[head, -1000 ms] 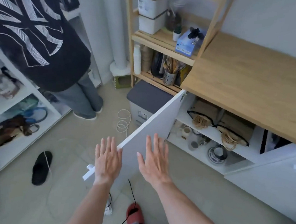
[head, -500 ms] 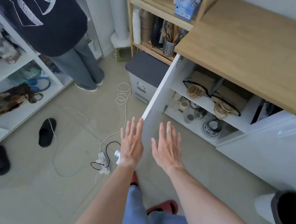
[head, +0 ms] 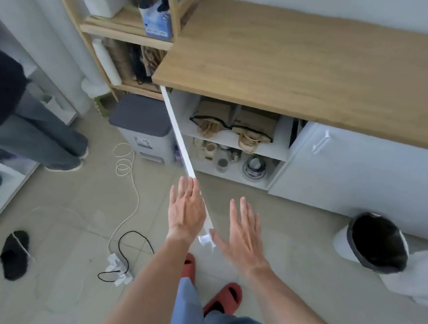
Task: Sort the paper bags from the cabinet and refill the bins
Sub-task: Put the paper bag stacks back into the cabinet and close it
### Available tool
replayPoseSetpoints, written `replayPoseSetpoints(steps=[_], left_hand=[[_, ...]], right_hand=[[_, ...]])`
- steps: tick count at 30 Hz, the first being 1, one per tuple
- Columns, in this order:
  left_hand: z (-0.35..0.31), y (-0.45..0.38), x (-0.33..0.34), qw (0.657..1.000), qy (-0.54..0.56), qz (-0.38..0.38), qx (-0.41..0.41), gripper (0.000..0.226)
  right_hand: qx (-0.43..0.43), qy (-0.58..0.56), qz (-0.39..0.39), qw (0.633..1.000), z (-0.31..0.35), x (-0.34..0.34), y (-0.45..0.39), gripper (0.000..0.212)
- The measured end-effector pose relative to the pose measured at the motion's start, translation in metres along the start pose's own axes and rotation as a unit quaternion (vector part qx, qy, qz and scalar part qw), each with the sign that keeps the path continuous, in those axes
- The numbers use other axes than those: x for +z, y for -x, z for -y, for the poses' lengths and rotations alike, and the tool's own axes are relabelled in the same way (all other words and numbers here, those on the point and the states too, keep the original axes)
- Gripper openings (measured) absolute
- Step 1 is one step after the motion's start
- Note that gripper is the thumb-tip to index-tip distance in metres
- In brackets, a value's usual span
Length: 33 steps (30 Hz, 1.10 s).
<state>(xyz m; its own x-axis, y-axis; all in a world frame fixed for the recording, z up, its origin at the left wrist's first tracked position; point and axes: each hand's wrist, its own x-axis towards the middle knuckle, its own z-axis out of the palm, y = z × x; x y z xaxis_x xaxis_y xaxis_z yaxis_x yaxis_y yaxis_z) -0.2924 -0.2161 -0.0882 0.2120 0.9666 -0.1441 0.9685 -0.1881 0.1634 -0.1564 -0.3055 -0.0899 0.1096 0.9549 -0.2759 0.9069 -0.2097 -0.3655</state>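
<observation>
Brown paper bags (head: 253, 125) with twine handles lie in black-rimmed bins on the upper shelf of the white cabinet (head: 280, 152), under a wooden top. The cabinet's left door (head: 180, 143) stands wide open, seen edge-on. My left hand (head: 186, 210) is flat and open against the door's outer edge. My right hand (head: 245, 234) hovers open just right of the door, its thumb near the door handle. Neither hand holds anything.
Cups and dishes (head: 254, 165) fill the lower shelf. A grey-lidded bin (head: 141, 115) stands left of the door. A black-lined waste bin (head: 377, 241) sits at right. Cables and a power strip (head: 117, 270) lie on the floor. Another person (head: 28, 128) stands at left.
The view has shifted right, so the door now appears edge-on between my hands. Both hands stay open and empty.
</observation>
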Motion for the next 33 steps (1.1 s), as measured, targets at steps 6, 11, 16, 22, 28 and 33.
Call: replayPoseSetpoints(steps=[6, 11, 16, 22, 28, 33], left_hand=[[-0.058, -0.042, -0.003, 0.995, -0.075, 0.024, 0.058, 0.063], [-0.103, -0.066, -0.003, 0.99, -0.094, 0.065, 0.08, 0.085], [-0.132, -0.097, 0.003, 0.99, -0.074, 0.07, 0.1, 0.095], [-0.149, -0.147, 0.007, 0.983, -0.045, 0.042, 0.172, 0.087], [-0.164, -0.201, 0.012, 0.976, -0.049, 0.035, 0.211, 0.085], [-0.162, -0.221, 0.02, 0.964, -0.026, -0.033, 0.262, 0.097]], right_hand=[[0.097, -0.021, -0.039, 0.994, -0.051, -0.025, -0.004, 0.096], [0.165, -0.017, -0.08, 0.983, -0.086, -0.049, -0.031, 0.076], [0.188, 0.036, -0.095, 0.977, -0.113, -0.078, -0.076, 0.088], [0.2, 0.094, -0.118, 0.968, -0.154, -0.12, -0.137, 0.103], [0.236, 0.114, -0.14, 0.955, -0.171, -0.138, -0.189, 0.096], [0.211, 0.128, -0.145, 0.958, -0.179, -0.146, -0.215, 0.103]])
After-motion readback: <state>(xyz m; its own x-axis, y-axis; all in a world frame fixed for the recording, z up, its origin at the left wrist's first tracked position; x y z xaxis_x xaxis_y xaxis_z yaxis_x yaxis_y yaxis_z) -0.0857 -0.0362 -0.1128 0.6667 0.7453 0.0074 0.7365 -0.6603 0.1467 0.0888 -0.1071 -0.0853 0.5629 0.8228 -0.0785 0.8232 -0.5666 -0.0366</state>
